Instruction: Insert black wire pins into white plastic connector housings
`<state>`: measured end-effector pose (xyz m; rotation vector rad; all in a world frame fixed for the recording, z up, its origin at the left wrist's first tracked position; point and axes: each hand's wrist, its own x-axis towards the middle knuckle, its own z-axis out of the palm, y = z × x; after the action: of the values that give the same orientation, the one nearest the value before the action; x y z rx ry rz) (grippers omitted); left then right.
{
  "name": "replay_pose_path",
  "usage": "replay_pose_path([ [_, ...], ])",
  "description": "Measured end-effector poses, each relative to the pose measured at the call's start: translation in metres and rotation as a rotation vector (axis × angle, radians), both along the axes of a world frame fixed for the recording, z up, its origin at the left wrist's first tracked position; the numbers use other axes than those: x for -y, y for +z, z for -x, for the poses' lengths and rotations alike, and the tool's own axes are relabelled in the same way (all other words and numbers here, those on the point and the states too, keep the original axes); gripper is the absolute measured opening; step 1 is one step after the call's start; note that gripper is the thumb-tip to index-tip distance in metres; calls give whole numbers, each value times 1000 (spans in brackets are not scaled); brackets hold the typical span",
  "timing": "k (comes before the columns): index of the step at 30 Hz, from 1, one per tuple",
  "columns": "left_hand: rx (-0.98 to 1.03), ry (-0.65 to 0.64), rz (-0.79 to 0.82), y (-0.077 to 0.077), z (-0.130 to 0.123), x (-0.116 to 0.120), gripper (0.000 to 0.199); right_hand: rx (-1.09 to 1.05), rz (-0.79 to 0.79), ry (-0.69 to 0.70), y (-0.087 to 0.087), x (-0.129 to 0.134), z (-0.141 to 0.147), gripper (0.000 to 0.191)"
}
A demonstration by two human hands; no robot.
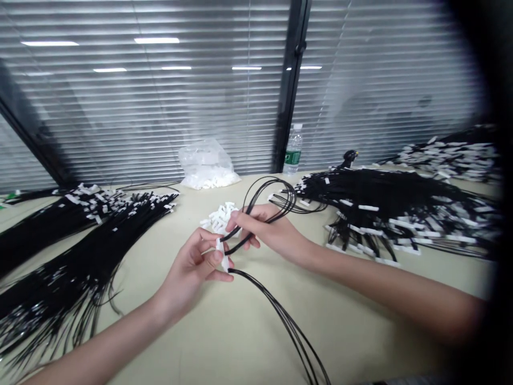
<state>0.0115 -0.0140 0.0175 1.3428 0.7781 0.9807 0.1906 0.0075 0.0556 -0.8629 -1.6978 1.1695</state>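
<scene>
Between the fingers and thumb of my left hand (200, 259) is a long white connector (223, 255), held roughly upright above the table. Black wires (276, 302) run out of its lower end and trail toward the table's front edge. More black wires leave its upper part and bend into loops (289, 195). My right hand (266, 230) is closed on these looped wires, thumb and forefinger pinching them a short way from the connector. Just behind both hands lies a small heap of loose white connectors (216, 216), partly covered by the right hand.
Bundles of black wires with white ends (96, 235) spread over the left side. A large pile of wires with white connectors (377, 198) covers the right. At the back stand a clear bag of white parts (208, 166) and a water bottle (294, 149), before window blinds (200, 96).
</scene>
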Motion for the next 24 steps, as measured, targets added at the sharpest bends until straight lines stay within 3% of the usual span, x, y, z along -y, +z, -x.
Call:
replay_pose_path([
  [13,-12,49,3,3,3,-2,11,-305,248,-142,7,-38,-28,24],
  [22,-8,90,8,3,6,-1,13,-298,118,-286,5,-69,-58,28],
  [24,-6,97,17,3,6,-1,13,-274,-22,-356,13,-67,-60,25],
])
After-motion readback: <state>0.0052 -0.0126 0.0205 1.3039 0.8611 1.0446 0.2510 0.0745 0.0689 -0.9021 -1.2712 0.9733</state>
